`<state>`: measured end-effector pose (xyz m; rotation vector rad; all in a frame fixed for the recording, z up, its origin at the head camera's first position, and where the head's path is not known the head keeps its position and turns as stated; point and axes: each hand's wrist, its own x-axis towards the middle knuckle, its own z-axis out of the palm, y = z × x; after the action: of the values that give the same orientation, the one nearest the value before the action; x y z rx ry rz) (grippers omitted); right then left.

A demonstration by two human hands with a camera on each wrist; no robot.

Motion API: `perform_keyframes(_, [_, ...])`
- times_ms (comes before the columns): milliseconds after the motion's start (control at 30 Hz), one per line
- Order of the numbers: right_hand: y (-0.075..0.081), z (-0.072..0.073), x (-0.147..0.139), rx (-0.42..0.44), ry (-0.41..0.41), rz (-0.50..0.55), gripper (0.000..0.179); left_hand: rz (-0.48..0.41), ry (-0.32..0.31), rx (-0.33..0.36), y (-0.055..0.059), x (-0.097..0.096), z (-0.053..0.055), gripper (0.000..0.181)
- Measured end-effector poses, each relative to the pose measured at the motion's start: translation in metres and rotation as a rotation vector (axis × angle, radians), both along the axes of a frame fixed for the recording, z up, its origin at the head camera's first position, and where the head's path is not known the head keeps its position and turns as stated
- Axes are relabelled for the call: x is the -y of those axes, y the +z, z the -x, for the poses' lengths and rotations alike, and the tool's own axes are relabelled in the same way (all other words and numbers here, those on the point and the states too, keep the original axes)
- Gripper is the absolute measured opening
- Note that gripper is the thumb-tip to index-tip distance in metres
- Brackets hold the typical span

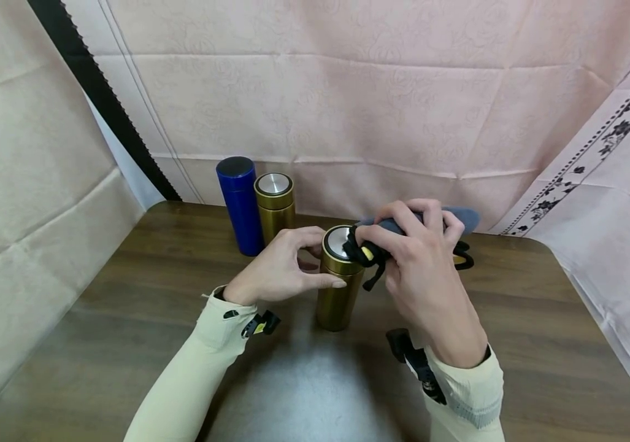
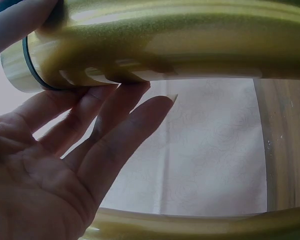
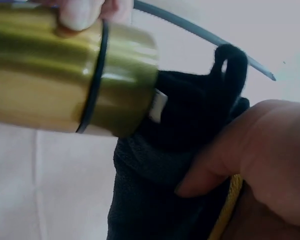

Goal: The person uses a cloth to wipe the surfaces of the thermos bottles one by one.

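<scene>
Loosely curled, left fingers (image 1: pixel 307 236) round gold flask (image 1: pixel 339 301), right fingers (image 1: pixel 403 216) arched, gripping dark pouch (image 3: pixel 157 162)

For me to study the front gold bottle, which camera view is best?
The head view, because it shows the front gold bottle from its partly covered silver top to its base. The left wrist view shows only part of its body and lid; the right wrist view, its lid and upper body.

Left hand (image 1: pixel 277 267): around front gold flask (image 1: pixel 338 301)
Right hand (image 1: pixel 424 261): grips grey cloth (image 1: pixel 464 218)
Blue flask (image 1: pixel 244 209): beside rear gold flask (image 1: pixel 277 215)
</scene>
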<state>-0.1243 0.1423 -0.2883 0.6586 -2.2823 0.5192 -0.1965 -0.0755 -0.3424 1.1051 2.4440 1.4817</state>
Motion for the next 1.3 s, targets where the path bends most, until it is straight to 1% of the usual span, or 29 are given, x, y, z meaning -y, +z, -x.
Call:
perform_keyframes(100, [0.001, -0.003, 0.003, -0.025, 0.043, -0.024, 0.056, -0.006, -0.009, 0.011, -0.001, 0.000, 0.000, 0.041])
perform_keyframes(233, [0.000, -0.004, 0.011, -0.035, 0.089, -0.024, 0.056, -0.008, -0.012, 0.015, -0.002, 0.001, 0.000, 0.041])
perform_keyframes(367, [-0.002, 0.000, 0.019, -0.047, 0.112, -0.006, 0.056, -0.014, -0.007, 0.019, -0.002, 0.001, 0.000, 0.039])
perform_keyframes(467, [-0.005, 0.004, 0.025, -0.053, 0.111, 0.019, 0.053, -0.012, -0.004, 0.040, -0.002, 0.002, -0.001, 0.039])
perform_keyframes(600, [-0.009, 0.008, 0.030, -0.046, 0.088, 0.052, 0.049, 0.000, 0.002, 0.048, -0.001, 0.002, -0.001, 0.040])
perform_keyframes(767, [-0.009, 0.011, 0.031, -0.022, 0.045, 0.069, 0.051, 0.009, 0.008, 0.018, -0.001, 0.002, -0.001, 0.039])
perform_keyframes(867, [-0.010, 0.012, 0.031, -0.006, 0.023, 0.084, 0.051, 0.003, 0.009, 0.020, 0.000, 0.001, -0.001, 0.042])
perform_keyframes(1000, [-0.010, 0.014, 0.029, 0.009, -0.007, 0.103, 0.056, 0.005, 0.015, 0.044, 0.000, 0.000, -0.001, 0.044])
perform_keyframes(1167, [-0.010, 0.015, 0.024, 0.030, -0.041, 0.119, 0.060, 0.035, 0.021, 0.040, 0.000, 0.000, 0.000, 0.044])
perform_keyframes(1300, [-0.008, 0.014, 0.018, 0.051, -0.057, 0.116, 0.062, 0.030, 0.015, 0.039, 0.000, 0.000, 0.000, 0.044])
